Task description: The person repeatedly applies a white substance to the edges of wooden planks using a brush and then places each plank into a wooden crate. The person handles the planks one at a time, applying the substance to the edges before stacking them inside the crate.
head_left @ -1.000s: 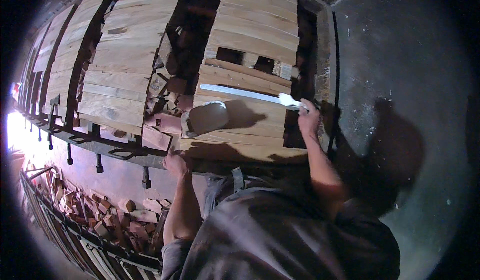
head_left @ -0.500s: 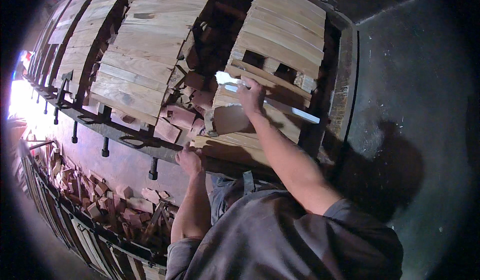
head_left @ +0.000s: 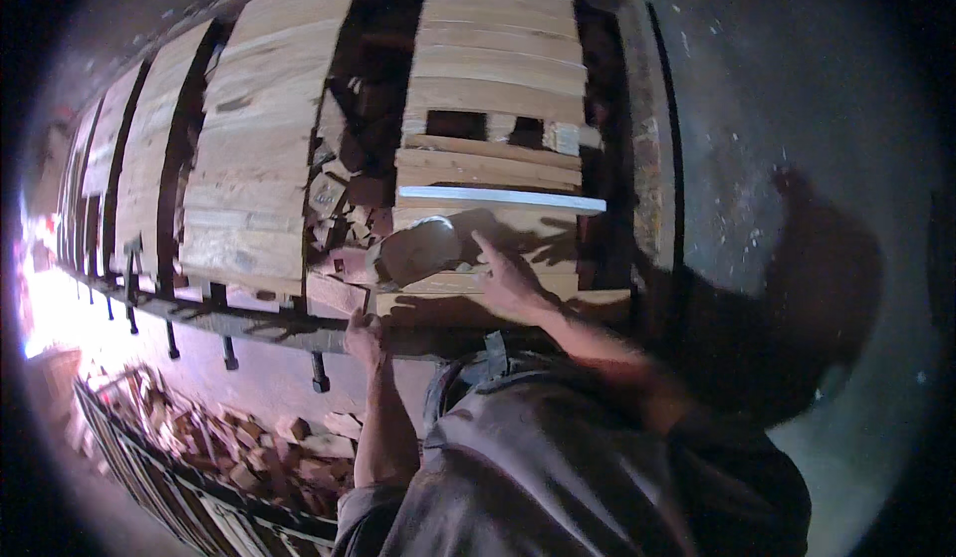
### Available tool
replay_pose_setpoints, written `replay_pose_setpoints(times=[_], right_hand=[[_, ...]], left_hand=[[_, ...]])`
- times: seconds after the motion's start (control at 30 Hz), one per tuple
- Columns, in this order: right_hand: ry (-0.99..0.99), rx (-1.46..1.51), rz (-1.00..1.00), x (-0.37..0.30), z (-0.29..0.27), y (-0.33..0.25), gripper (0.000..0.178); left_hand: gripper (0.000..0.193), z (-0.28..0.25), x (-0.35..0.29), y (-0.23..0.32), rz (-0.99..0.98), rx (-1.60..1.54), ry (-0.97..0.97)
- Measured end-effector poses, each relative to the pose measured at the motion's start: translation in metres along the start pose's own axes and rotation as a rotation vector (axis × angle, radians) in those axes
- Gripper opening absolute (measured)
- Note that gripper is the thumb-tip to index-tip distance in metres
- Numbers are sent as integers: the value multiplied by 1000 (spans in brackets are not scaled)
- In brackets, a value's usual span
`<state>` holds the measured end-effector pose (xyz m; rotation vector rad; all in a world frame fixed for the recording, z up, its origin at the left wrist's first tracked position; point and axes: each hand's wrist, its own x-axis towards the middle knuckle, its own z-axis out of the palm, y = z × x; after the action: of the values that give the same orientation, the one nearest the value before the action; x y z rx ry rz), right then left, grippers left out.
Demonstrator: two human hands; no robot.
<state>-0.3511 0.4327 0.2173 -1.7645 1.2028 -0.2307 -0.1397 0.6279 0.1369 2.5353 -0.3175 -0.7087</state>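
Note:
My right hand (head_left: 513,286) hovers low over the near boards, fingers apart and nothing visibly held. Just left of it a brownish block with a pale rounded edge (head_left: 423,249) lies across the boards. Farther off, a narrow pale plank (head_left: 498,198) lies crosswise on the right stack of wooden boards (head_left: 493,54), its right end sticking out past the stack. My left hand (head_left: 365,339) is closed on the dark metal rail (head_left: 299,334) along the near side, at the left end of a near board (head_left: 448,310). Its fingertips are partly hidden.
More board stacks (head_left: 249,139) stand to the left, with dark gaps between. Offcut blocks (head_left: 349,199) fill the gap beside the right stack. Bolts (head_left: 320,372) hang below the rail. A bin of wood scraps (head_left: 269,447) is at lower left, a dark wall (head_left: 767,99) at right.
My right hand has left the narrow pale plank and drawn back toward me, its fingers spreading. The view has turned, so the stacks look straighter. My left hand stays at the rail.

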Motion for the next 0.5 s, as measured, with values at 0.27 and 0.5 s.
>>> replay_pose_setpoints(times=[0.27,0.5], right_hand=[[624,220,148,6,-90,296,49],[594,457,218,34,-96,260,58]], left_hand=[[40,-34,76,48,148,-640,-177],[59,-16,157,105,280,-605,-749]])
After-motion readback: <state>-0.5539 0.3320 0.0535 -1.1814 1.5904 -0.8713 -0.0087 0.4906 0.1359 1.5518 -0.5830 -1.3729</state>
